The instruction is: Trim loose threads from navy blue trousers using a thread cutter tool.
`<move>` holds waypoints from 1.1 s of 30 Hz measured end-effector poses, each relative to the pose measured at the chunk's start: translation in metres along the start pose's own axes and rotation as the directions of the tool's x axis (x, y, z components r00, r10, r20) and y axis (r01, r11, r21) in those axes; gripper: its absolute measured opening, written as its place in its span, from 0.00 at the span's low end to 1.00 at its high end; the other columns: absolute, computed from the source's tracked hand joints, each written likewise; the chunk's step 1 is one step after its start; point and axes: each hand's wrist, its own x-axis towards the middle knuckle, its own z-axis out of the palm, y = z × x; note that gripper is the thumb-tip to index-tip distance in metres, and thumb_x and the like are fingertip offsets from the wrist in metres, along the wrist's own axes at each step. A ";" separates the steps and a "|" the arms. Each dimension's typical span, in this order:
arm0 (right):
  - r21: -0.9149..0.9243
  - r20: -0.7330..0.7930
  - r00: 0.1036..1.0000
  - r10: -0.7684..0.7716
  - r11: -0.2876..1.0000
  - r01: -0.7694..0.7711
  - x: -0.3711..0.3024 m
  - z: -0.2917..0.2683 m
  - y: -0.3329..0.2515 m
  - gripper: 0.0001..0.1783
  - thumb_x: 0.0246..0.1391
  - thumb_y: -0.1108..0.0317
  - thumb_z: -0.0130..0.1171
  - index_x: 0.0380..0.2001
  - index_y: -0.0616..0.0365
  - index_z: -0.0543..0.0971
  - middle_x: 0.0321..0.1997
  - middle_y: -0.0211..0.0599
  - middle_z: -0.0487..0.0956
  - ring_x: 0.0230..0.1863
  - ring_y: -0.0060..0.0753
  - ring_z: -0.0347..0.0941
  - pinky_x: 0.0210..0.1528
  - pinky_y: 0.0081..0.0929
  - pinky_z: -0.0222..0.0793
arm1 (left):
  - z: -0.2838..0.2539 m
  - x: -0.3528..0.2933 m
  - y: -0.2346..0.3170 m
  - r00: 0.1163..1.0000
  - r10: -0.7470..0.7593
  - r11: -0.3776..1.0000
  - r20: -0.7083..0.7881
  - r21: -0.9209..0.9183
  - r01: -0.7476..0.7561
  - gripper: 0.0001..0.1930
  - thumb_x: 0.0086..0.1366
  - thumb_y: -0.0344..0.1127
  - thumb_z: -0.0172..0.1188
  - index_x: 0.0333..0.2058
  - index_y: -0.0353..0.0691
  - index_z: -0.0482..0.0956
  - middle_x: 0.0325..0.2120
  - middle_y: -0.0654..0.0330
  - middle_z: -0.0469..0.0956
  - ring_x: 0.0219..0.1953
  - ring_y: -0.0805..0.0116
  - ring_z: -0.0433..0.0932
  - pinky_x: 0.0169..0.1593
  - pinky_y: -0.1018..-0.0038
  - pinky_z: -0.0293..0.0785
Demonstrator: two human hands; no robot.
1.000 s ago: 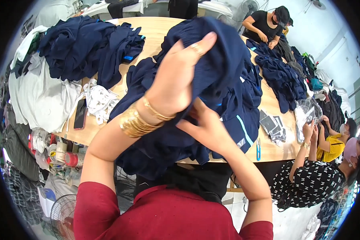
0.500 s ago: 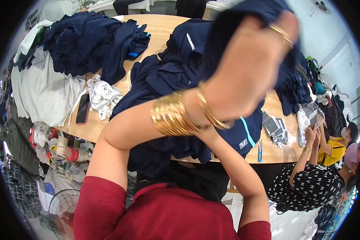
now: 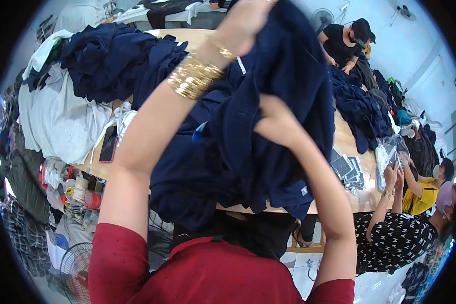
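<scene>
A navy-blue garment (image 3: 295, 61) hangs lifted in folds over the middle of the table. Up at the top edge of the picture, my left hand (image 3: 242, 26), with gold bangles on its wrist, is closed on the garment's raised upper part; its fingertips are partly out of view. My right hand (image 3: 278, 120) grips the same garment lower down, its fingers partly buried in the cloth. Beneath, more navy cloth (image 3: 187, 177) lies heaped along the near table edge. Where the lifted piece ends and the heap begins, I cannot tell.
Navy garments are piled at the far left (image 3: 106, 61) and right (image 3: 362, 114). A phone (image 3: 108, 144) lies beside white tape on the wooden table (image 3: 357, 133). Dark tags (image 3: 345, 167) sit at right. Co-workers stand at the far right and near right. A fan (image 3: 76, 268) stands lower left.
My left hand has swung from the upper right to the upper left, the garment spreading below it. My right hand, hidden before, now shows on the cloth. A co-worker at the far right has come into view.
</scene>
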 end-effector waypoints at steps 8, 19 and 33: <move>0.356 -0.828 0.464 0.314 0.935 0.002 -0.056 -0.168 0.032 0.13 0.52 0.75 0.48 0.40 0.63 0.78 0.37 0.38 0.79 0.38 0.29 0.75 0.41 0.19 0.68 | -0.133 -0.034 -0.040 0.887 -0.321 0.912 -0.333 0.144 0.384 0.21 0.68 0.45 0.42 0.42 0.29 0.68 0.32 0.46 0.78 0.30 0.60 0.79 0.37 0.72 0.76; 0.232 -0.355 0.746 0.563 0.826 -0.513 -0.019 -0.093 0.072 0.21 0.53 0.63 0.56 0.50 0.56 0.71 0.43 0.31 0.75 0.44 0.24 0.70 0.48 0.18 0.63 | -0.046 -0.044 -0.004 0.952 -0.299 0.946 0.070 0.152 0.286 0.24 0.69 0.48 0.40 0.44 0.30 0.69 0.40 0.53 0.76 0.44 0.56 0.77 0.46 0.69 0.75; -0.466 -0.555 0.818 0.154 0.756 -0.459 -0.034 -0.109 0.026 0.17 0.41 0.77 0.55 0.39 0.60 0.77 0.32 0.48 0.79 0.36 0.42 0.77 0.39 0.29 0.69 | -0.013 -0.034 0.033 0.790 -0.565 0.633 0.237 0.739 0.232 0.25 0.64 0.53 0.49 0.40 0.33 0.76 0.36 0.58 0.79 0.35 0.71 0.79 0.40 0.77 0.74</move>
